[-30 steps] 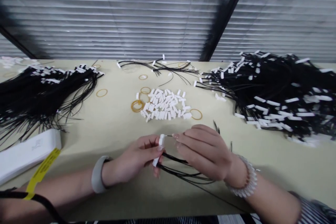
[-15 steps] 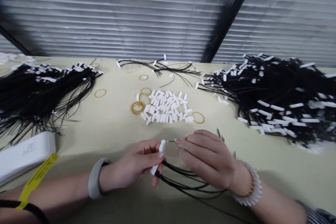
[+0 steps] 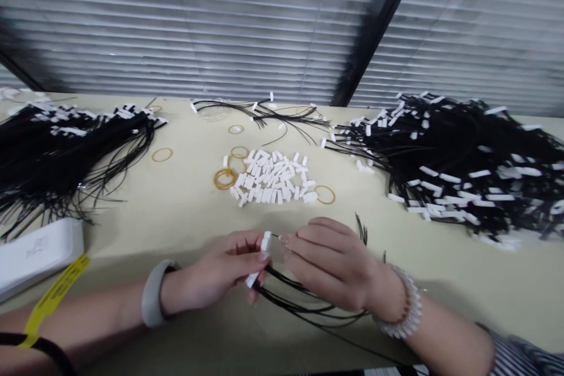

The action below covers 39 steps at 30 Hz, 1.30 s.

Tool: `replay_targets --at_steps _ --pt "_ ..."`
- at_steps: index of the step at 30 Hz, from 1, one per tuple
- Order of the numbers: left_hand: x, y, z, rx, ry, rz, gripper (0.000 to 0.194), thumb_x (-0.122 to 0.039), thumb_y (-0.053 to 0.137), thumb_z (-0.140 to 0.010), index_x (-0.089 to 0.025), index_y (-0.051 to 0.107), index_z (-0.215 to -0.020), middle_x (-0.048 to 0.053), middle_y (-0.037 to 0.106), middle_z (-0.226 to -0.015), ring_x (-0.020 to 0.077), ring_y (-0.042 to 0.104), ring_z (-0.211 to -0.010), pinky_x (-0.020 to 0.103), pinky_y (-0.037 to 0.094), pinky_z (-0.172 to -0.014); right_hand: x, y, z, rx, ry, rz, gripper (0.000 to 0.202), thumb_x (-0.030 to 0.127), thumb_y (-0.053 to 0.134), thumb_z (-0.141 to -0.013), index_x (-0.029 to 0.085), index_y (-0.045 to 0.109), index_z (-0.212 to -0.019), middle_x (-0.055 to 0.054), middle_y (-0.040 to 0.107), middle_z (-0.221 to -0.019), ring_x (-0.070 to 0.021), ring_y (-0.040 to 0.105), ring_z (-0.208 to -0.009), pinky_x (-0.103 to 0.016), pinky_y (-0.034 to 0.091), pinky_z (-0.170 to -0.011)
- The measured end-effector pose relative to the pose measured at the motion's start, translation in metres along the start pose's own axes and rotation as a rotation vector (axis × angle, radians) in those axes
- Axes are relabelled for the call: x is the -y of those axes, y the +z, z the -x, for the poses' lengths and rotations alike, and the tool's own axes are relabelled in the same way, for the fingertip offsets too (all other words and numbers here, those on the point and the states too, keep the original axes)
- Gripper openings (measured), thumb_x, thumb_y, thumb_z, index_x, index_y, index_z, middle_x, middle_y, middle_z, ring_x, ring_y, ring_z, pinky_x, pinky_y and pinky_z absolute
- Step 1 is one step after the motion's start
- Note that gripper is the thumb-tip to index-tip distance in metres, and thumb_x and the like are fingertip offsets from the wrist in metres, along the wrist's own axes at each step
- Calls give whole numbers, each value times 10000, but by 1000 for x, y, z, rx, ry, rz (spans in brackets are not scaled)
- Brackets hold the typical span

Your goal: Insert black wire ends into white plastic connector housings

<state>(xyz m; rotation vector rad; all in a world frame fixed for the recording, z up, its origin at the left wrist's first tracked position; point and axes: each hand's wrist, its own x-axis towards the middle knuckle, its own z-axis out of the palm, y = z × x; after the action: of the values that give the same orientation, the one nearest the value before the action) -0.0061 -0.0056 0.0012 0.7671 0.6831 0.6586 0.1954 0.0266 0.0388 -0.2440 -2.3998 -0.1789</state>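
Between the thumb and fingers of my left hand (image 3: 229, 267) is a white connector (image 3: 266, 243), held tilted, with part of its middle covered by the thumb. Several black wires (image 3: 304, 305) run from it to the right, passing under my right hand (image 3: 332, 261). That hand pinches a thin black wire (image 3: 275, 236) by its end, whose tip is at the connector's upper end. Whether the tip is inside cannot be made out. Beyond the hands lies a pile of small white connectors (image 3: 275, 176).
Black wire bundles with white connectors lie at left (image 3: 88, 147) and right (image 3: 458, 153). A few loose wires (image 3: 286, 114) are at the back. Rubber bands (image 3: 224, 178) lie around the pile. A white box-shaped device (image 3: 39, 255) is at front left, near a yellow tag (image 3: 55, 299).
My right hand has moved closer to the connector, and the gap spanned by the thin wire is shorter. The whole view has shifted slightly.
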Motion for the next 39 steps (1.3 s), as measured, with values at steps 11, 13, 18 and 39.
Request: replay_targets --at_steps 11,13,18,39 --pt "-1 -1 2 26 18 -225 178 -288 594 -787 -141 524 -715 -45 530 -571 60 489 -461 179 410 -451 4 4 3 -9 44 -34 88 85 498 -831 112 578 -807 -51 657 -812 -134 560 -801 -273 481 -685" --pt "2 -2 1 29 31 -236 172 -282 590 -785 -142 520 -713 -46 527 -553 59 487 -438 177 409 -430 7 6 3 -7 28 -41 74 84 504 -825 114 571 -813 -51 652 -809 -140 558 -801 -280 474 -685" --pt "3 -2 -1 43 44 -230 187 -278 607 -754 -146 504 -671 -58 480 -514 57 465 -396 177 421 -393 11 6 0 9 0 -21 98 91 486 -831 123 568 -788 -35 642 -774 -139 548 -787 -272 458 -669" --pt "2 3 3 41 118 -302 210 -287 570 -795 -141 491 -666 -46 495 -551 49 475 -429 173 414 -432 6 8 6 25 33 68 124 75 470 -821 162 557 -807 -23 619 -777 -128 521 -752 -283 454 -688"
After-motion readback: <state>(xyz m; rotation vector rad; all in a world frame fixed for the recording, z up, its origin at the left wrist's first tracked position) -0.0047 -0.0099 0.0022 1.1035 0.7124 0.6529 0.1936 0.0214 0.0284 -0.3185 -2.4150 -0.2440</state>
